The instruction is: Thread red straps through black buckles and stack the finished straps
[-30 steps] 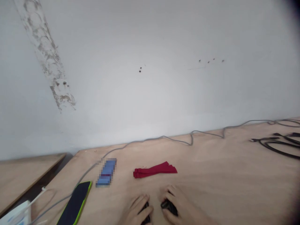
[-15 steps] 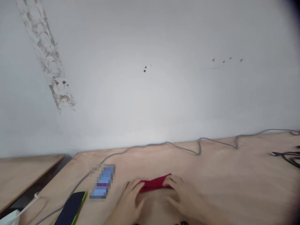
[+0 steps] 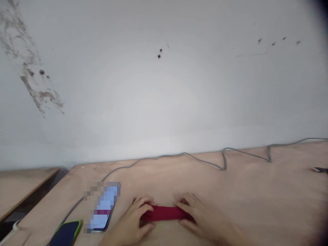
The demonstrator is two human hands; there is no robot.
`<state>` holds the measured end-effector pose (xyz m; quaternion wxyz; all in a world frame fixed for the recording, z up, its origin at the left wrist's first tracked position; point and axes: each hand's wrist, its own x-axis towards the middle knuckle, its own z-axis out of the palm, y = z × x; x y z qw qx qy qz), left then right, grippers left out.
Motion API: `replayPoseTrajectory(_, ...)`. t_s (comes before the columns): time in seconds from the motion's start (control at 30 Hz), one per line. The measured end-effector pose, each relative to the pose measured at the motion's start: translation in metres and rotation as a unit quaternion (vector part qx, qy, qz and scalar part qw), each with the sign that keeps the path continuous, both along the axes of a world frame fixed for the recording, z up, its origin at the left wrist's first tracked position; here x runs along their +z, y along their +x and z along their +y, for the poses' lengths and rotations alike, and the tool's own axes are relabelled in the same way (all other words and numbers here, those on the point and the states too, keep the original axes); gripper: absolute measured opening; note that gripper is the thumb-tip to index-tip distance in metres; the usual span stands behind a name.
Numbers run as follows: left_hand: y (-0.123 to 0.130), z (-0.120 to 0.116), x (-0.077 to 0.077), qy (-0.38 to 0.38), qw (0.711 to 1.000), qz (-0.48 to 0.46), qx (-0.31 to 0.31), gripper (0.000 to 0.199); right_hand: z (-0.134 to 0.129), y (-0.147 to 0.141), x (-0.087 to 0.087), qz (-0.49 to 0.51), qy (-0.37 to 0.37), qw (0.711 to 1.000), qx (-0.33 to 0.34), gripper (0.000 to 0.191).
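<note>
Between my two hands lies a strip of dark red material, low over the wooden table; it looks like folded paper or cloth, and I cannot tell which. My left hand grips its left end, fingers curled over the top and thumb below. At the right end, my right hand holds it in the same way. The strip runs almost level from one hand to the other, and its two ends are hidden by the fingers.
Left of my hands rest a phone with a lit, pixelated screen and a dark phone in a green case. A grey cable winds along the wall side of the table. A dark cable end lies far right.
The red piece has gone from slanted, with its right corner raised, to a level strip. My hands have spread slightly apart, thumbs now closed in at its ends. The camera view has shifted.
</note>
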<state>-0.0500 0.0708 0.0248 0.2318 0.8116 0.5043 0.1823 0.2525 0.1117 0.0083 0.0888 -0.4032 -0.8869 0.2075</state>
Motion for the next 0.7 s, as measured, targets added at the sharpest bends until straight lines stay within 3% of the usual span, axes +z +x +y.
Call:
replayPoseTrajectory(0.13,0.001,-0.002,-0.011,0.007,0.998,-0.047,0.027,0.024,-0.002,0.000,-0.002,0.010,-0.012,1.000,-0.016,0.040)
replayPoseTrajectory(0.27,0.002,-0.002,-0.021,0.014,0.993,-0.097,0.065,0.044,-0.003,0.003,-0.009,0.035,-0.012,0.999,-0.032,0.043)
replayPoseTrajectory(0.33,0.001,-0.001,-0.024,0.021,0.990,-0.117,0.080,0.043,-0.003,0.004,-0.012,0.048,-0.010,0.998,-0.040,0.043)
replayPoseTrajectory(0.4,-0.001,-0.001,-0.024,0.030,0.986,-0.135,0.089,0.041,-0.003,0.005,-0.013,0.058,-0.010,0.997,-0.044,0.040)
replayPoseTrajectory(0.57,-0.003,-0.004,-0.020,0.018,0.990,-0.116,0.074,0.064,-0.003,0.003,-0.010,0.070,-0.016,0.996,-0.044,0.035)
replayPoseTrajectory(0.7,-0.005,-0.003,-0.023,0.005,0.991,-0.105,0.087,0.057,-0.004,0.003,-0.011,0.064,-0.012,0.997,-0.053,0.031)
